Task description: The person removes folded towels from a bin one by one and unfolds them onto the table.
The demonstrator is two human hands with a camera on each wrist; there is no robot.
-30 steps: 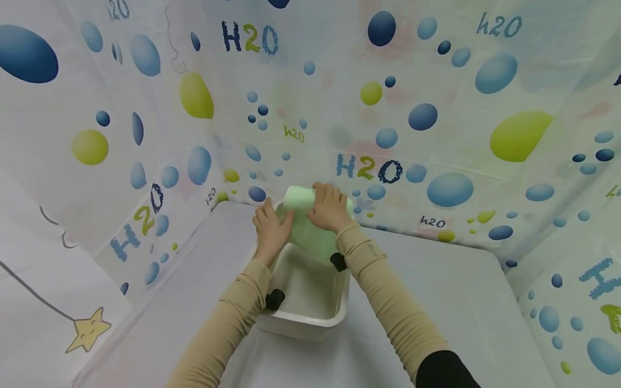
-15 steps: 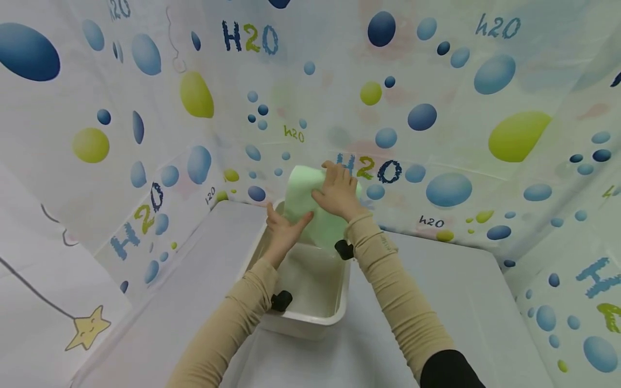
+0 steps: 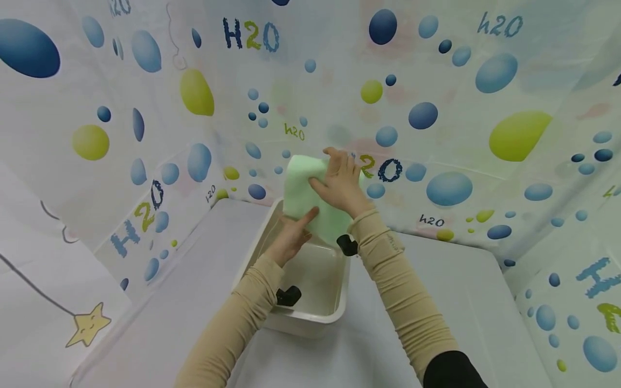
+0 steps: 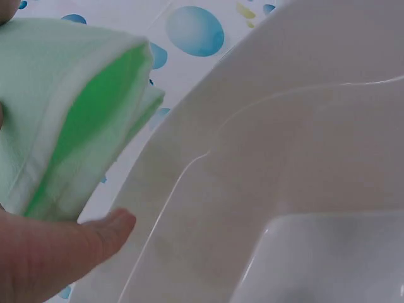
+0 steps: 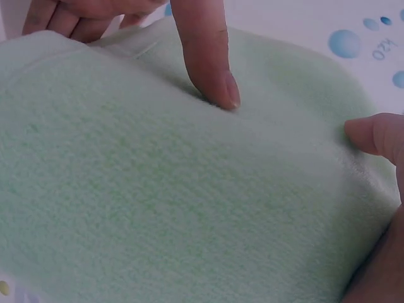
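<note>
A folded light green towel [image 3: 303,188] is held up at the far end of a white plastic basin [image 3: 339,307]. My right hand [image 3: 342,186] grips its upper right side, with the thumb [image 5: 375,136] on the near face and the other fingers towards the back. At the lower left of the towel, my left hand [image 3: 291,237] pinches the fabric; its thumb [image 5: 214,82] presses on the near face while the other fingers go behind. In the left wrist view the towel's layered edge [image 4: 63,120] gapes beside a finger. Fingertips behind the cloth are partly hidden.
The basin stands on a white-covered table [image 3: 436,302]. Behind it rises a white sheet [image 3: 451,151] printed with blue and green drops and lettering. Black wrist cameras, such as the left one [image 3: 289,296], hang over the basin.
Both hands and the towel have risen from low in the basin. My right hand moved up and slightly right; my left hand shifted right onto the towel's lower left part.
</note>
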